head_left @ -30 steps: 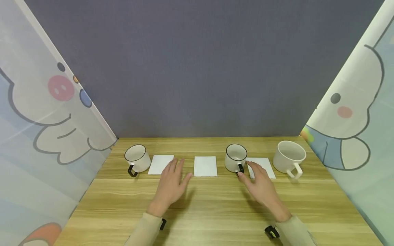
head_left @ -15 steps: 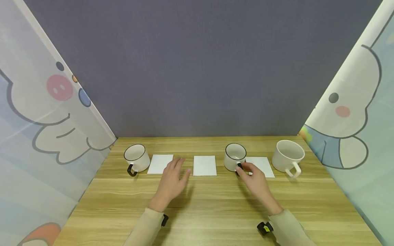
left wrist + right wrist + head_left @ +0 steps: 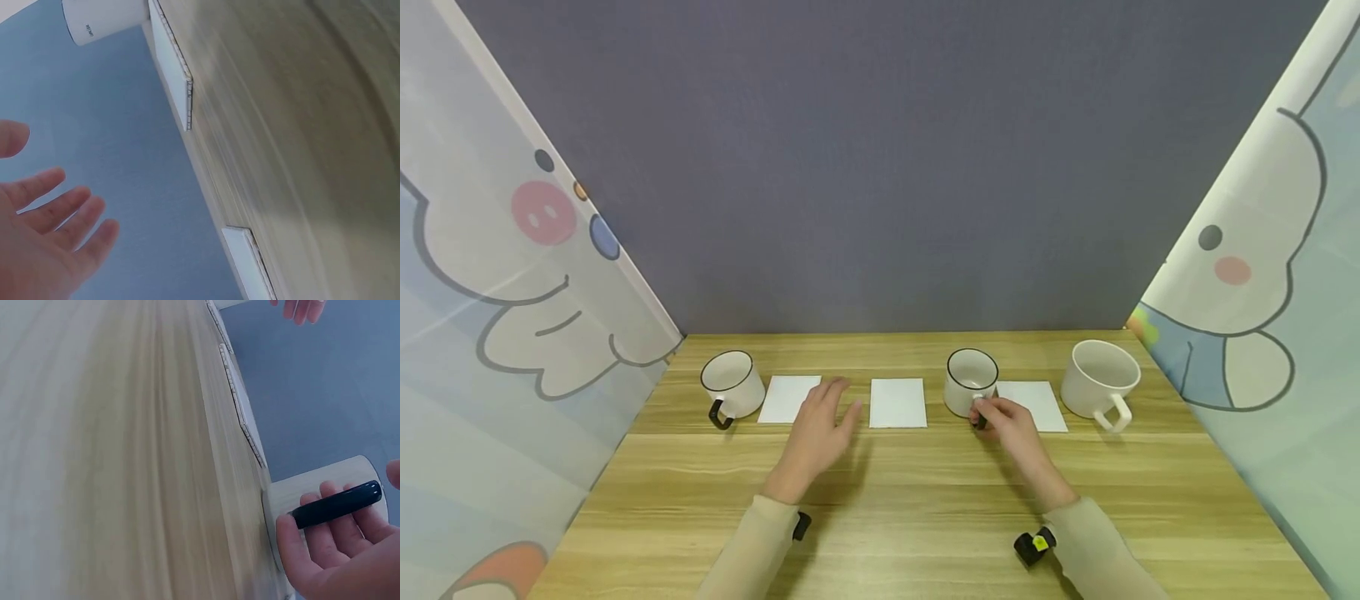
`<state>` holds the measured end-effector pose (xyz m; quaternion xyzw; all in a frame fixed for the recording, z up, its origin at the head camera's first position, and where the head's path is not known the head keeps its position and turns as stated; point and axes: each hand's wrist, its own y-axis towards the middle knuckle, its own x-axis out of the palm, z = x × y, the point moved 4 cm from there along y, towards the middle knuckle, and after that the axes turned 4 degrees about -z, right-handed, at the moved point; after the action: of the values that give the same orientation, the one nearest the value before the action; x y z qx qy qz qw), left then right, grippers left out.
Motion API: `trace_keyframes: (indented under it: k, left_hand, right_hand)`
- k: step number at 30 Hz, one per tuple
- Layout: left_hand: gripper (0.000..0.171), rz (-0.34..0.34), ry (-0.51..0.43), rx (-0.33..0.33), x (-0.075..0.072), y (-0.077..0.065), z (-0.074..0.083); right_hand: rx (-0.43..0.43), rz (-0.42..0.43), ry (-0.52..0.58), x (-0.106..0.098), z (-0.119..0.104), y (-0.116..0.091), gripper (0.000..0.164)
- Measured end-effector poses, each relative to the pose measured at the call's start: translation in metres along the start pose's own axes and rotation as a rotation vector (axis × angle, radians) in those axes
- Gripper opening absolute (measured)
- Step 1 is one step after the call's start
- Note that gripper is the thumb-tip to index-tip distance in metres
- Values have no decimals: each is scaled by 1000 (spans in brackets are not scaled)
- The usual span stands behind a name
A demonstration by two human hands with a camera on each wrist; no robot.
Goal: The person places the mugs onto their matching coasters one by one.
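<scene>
- Left grip (image 3: 815, 437): empty, fingers loosely extended, partly overlapping the left white square (image 3: 782, 398) in the head view.
- Right grip (image 3: 1015, 435): fingers curled round the black handle (image 3: 337, 506) of the held mug (image 3: 961, 398).
- Held mug: upright on the desk (image 3: 910, 492), between the middle white square (image 3: 898, 403) and right white square (image 3: 1037, 405); probably light, rigid, smooth and chippable. The handle seems the surest hold.
- Right white square: just beside it, partly hidden by the right grip; its edge could catch the base.
- White-handled mug (image 3: 1088, 387) and left mug (image 3: 741, 396): flanking the squares.
- Grey backdrop (image 3: 880, 167): behind everything.
</scene>
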<state>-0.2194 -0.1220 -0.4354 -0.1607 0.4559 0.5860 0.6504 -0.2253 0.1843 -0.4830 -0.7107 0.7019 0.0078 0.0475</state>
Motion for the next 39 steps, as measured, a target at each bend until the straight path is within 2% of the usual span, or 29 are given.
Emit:
trace_keyframes:
  k: [8, 21, 29, 39]
  left_hand:
    - [47, -60, -58, -62, 1, 10, 2]
    - [44, -40, -70, -33, -1, 22, 13]
    - [44, -84, -70, -36, 0, 30, 13]
    - [47, -178, -73, -49, 12, 33, 1]
  right_hand:
    - [64, -19, 138, 6, 3, 6, 35]
    - [77, -9, 122, 9, 5, 7, 31]
    - [73, -6, 120, 8, 3, 9, 31]
    - [73, -25, 110, 8, 3, 9, 33]
